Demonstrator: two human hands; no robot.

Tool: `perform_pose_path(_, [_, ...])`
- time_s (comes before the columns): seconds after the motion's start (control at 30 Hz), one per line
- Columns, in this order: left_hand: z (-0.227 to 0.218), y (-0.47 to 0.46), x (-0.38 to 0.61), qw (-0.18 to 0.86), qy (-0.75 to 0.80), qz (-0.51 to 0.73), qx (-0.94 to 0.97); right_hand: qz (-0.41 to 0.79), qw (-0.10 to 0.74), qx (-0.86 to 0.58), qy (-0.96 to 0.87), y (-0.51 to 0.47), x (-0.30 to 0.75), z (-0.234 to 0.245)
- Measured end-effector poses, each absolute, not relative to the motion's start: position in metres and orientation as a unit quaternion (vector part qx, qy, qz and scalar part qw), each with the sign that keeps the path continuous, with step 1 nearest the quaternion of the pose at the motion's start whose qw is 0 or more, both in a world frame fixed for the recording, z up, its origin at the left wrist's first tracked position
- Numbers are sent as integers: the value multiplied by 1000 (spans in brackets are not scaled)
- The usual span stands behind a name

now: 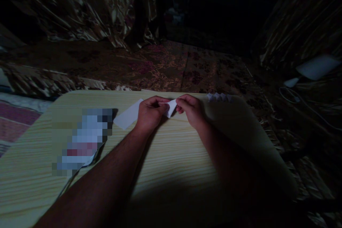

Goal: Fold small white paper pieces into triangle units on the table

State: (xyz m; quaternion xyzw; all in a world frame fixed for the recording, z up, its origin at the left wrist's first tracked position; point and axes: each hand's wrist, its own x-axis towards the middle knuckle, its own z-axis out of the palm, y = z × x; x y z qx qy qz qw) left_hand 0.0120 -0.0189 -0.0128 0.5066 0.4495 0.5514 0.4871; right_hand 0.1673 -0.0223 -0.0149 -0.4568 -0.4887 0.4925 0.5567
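Note:
My left hand (150,113) and my right hand (190,109) meet at the far middle of a light wooden table (171,164). Both pinch one small folded white paper piece (170,107) between their fingertips, just above the tabletop. A flat white paper strip (127,115) lies on the table just left of my left hand. A row of small folded white paper pieces (218,96) sits at the table's far edge, right of my right hand.
A blurred-out object (84,139) lies on the table's left half, with a thin cable under it. Patterned dark fabric (165,64) covers the floor beyond the table. A white object (316,66) and a cable (294,96) lie at the right. The scene is dim.

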Motion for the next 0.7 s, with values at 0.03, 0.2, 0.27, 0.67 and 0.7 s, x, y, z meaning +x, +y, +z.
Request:
perform_pose_path(0.03, [-13, -19, 12, 489, 447, 551, 508, 489, 542, -463, -504, -23, 166, -14])
perform_pose_path(0.2, [-9, -21, 13, 491, 446, 539, 518, 471, 521, -479, -526, -24, 163, -14])
perform_pose_path(0.27, [-9, -22, 14, 491, 445, 535, 524, 466, 527, -480, -524, -23, 163, -17])
perform_pose_path(0.67, [-10, -22, 13, 518, 407, 529, 535, 458, 553, -481, -503, -22, 164, -17])
perform_pose_path(0.7, [-10, -22, 13, 517, 408, 533, 530, 460, 553, -481, -501, -22, 164, -17])
